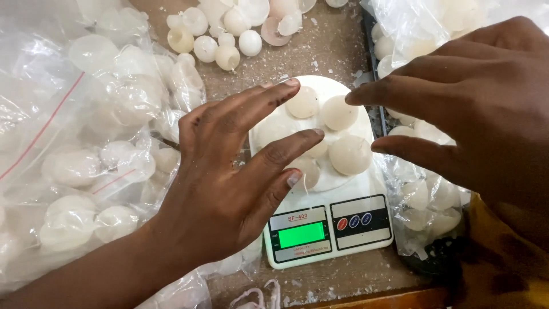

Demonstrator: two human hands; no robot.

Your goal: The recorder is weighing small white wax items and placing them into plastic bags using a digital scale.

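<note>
Left hand [223,183] flat, fingers spread, holding nothing; fingertips over the near-left edge of the pile of white wax balls [337,134] on the digital scale [329,229]. Right hand [480,109] also spread and empty, index tip just touching the ball nearest it, other fingers hovering beside the pile. Hands apart, pile between them.

Balls sit heaped on the white weighing plate [337,86], some stacked. My read: cup the heap lightly from both sides, no downward press, or the reading on the green display [301,234] just below the left fingertips goes off. Keep palms off the plate rim.

Outward: beyond the left wrist, big clear plastic bags [86,143] full of the same balls, crowding the scale's side. Past the left fingertips, loose balls and half shells [229,34] on the brown worktop [331,40], plus wax crumbs. Under the right hand, another clear bag of balls [426,200] pressed against the scale. Little free room either side; a ball rolling off would land among the bags.
</note>
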